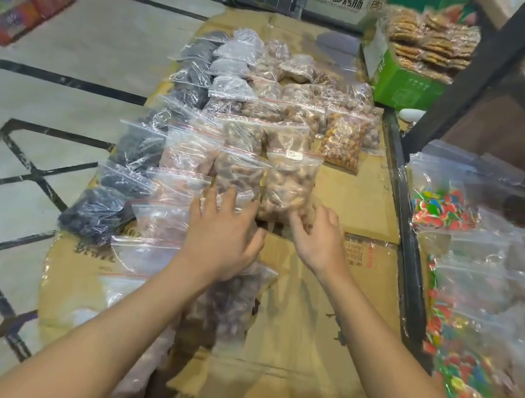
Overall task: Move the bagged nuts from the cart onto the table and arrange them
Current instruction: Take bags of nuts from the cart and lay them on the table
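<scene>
Clear zip bags of nuts lie in rows on the cardboard-covered table [358, 197]. Dark ones [137, 146] are on the left, with brown and pale ones in the middle. My left hand [224, 234] rests with spread fingers on the near edge of a bag of brown nuts [238, 170]. Just right of it, my right hand [317, 236] pinches the bottom corner of a bag of pale nuts [287, 185] with a white label. Another bag of brown nuts [230, 301] lies under my left wrist.
The cart [412, 231], dark-framed, stands along the table's right side and holds bags of colourful sweets [443, 208]. A green box [405, 83] topped with packed biscuits sits at the far right. Printed cartons stand at the table's far end, and tiled floor lies to the left.
</scene>
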The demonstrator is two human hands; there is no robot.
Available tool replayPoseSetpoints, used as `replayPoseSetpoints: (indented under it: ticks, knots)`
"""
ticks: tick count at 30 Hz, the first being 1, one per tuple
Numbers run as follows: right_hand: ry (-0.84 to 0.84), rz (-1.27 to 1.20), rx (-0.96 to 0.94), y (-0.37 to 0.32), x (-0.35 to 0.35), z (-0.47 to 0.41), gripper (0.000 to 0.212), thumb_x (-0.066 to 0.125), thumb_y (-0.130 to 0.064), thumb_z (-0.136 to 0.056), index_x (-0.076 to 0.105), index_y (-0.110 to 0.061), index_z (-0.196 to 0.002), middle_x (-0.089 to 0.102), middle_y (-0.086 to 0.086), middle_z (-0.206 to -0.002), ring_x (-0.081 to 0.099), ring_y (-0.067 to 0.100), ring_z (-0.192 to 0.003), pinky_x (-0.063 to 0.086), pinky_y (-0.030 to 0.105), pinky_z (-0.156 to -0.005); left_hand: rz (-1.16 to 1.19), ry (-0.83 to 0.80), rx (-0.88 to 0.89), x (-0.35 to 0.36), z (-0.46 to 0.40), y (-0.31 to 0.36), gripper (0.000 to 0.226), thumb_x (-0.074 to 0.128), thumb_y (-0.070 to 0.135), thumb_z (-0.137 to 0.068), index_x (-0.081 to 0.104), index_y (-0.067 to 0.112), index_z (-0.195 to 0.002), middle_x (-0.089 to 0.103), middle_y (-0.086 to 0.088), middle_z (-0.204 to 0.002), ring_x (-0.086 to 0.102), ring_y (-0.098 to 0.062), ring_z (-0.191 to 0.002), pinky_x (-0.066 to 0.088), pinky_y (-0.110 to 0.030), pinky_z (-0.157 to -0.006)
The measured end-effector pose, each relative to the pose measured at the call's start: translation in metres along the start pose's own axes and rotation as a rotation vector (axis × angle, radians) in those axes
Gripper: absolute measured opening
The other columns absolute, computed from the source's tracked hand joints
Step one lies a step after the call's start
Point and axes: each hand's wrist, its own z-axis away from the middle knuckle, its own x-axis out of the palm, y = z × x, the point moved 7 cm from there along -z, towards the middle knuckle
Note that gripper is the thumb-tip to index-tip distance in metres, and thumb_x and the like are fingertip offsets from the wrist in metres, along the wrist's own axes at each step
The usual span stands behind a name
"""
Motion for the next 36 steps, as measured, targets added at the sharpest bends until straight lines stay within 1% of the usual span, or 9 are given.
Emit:
replayPoseSetpoints:
  ticks: [4, 8, 11, 17, 20, 27, 30, 33, 36]
  knots:
    - [0.066, 0.139, -0.053, 0.006, -0.01, 0.071, 0.056, 0.05, -0.046, -0.104, 0.047, -0.014, -0.151, 0.043, 0.013, -0.158, 0.035, 0.033, -0.148, 0.028, 0.042, -0.12, 0.021, -0.004, 0.09, 0.0, 0.014, 0.009, 0.074, 0.015, 0.064, -0.091, 0.027, 0.033, -0.157, 0.021, -0.016, -0.166, 0.017, -0.047, -0.151, 0.018, -0.063, -0.119]
    - [0.118, 0.238, -0.018, 0.018, -0.013, 0.13, 0.059, 0.042, -0.052, -0.105, 0.046, -0.017, -0.152, 0.034, 0.01, -0.166, 0.027, 0.03, -0.154, 0.02, 0.041, -0.126, 0.005, 0.003, 0.209, 0.007, 0.04, 0.029, 0.083, 0.01, 0.067, -0.087, 0.032, 0.029, -0.157, 0.025, -0.02, -0.164, 0.02, -0.051, -0.148, 0.011, -0.066, -0.119]
    - [0.141, 0.256, 0.069, 0.026, -0.019, 0.171, 0.062, 0.039, -0.057, -0.105, 0.041, -0.022, -0.156, 0.03, 0.007, -0.168, 0.022, 0.03, -0.156, 0.023, 0.046, -0.127, -0.01, -0.007, 0.288, 0.018, 0.06, 0.048, 0.08, 0.016, 0.067, -0.089, 0.036, 0.028, -0.156, 0.027, -0.021, -0.164, 0.017, -0.053, -0.149, 0.001, -0.069, -0.118]
    - [0.251, 0.295, 0.187, 0.048, -0.046, 0.241, 0.06, 0.046, -0.052, -0.103, 0.042, -0.021, -0.155, 0.037, 0.012, -0.164, 0.026, 0.035, -0.154, 0.027, 0.051, -0.124, -0.054, -0.05, 0.435, 0.036, 0.108, 0.104, 0.074, 0.023, 0.065, -0.095, 0.028, 0.029, -0.159, 0.022, -0.019, -0.166, 0.017, -0.053, -0.149, 0.001, -0.07, -0.118]
    - [0.278, 0.311, 0.235, 0.069, -0.056, 0.276, 0.06, 0.042, -0.051, -0.102, 0.047, -0.018, -0.151, 0.04, 0.014, -0.161, 0.03, 0.039, -0.152, 0.031, 0.055, -0.122, -0.077, -0.055, 0.518, 0.044, 0.137, 0.139, 0.074, 0.025, 0.066, -0.093, 0.031, 0.029, -0.157, 0.027, -0.019, -0.164, 0.022, -0.052, -0.147, 0.01, -0.071, -0.116]
    - [0.341, 0.309, 0.38, 0.162, -0.091, 0.382, 0.061, 0.039, -0.051, -0.102, 0.049, -0.016, -0.151, 0.044, 0.017, -0.159, 0.037, 0.043, -0.147, 0.037, 0.059, -0.116, -0.135, -0.091, 0.685, 0.074, 0.216, 0.252, 0.075, 0.016, 0.069, -0.093, 0.033, 0.032, -0.156, 0.029, -0.016, -0.164, 0.027, -0.049, -0.147, 0.017, -0.071, -0.113]
    - [0.362, 0.27, 0.478, 0.211, -0.111, 0.438, 0.064, 0.032, -0.056, -0.103, 0.046, -0.02, -0.153, 0.041, 0.013, -0.161, 0.03, 0.04, -0.151, 0.033, 0.06, -0.118, -0.153, -0.125, 0.76, 0.093, 0.256, 0.31, 0.076, 0.015, 0.069, -0.091, 0.03, 0.033, -0.157, 0.023, -0.016, -0.166, 0.022, -0.047, -0.149, 0.014, -0.07, -0.115]
    - [0.412, 0.251, 0.566, 0.259, -0.13, 0.498, 0.063, 0.031, -0.056, -0.104, 0.043, -0.022, -0.156, 0.033, 0.008, -0.167, 0.022, 0.037, -0.155, 0.028, 0.057, -0.122, -0.152, -0.122, 0.842, 0.107, 0.298, 0.368, 0.071, 0.025, 0.064, -0.092, 0.046, 0.029, -0.149, 0.037, -0.019, -0.159, 0.032, -0.05, -0.144, 0.021, -0.07, -0.112]
    - [0.443, 0.244, 0.645, 0.303, -0.146, 0.552, 0.064, 0.031, -0.057, -0.105, 0.043, -0.02, -0.156, 0.033, 0.009, -0.167, 0.023, 0.037, -0.155, 0.026, 0.055, -0.123, -0.172, -0.119, 0.914, 0.12, 0.333, 0.422, 0.073, 0.023, 0.065, -0.092, 0.043, 0.028, -0.152, 0.037, -0.019, -0.16, 0.032, -0.05, -0.144, 0.021, -0.072, -0.112]
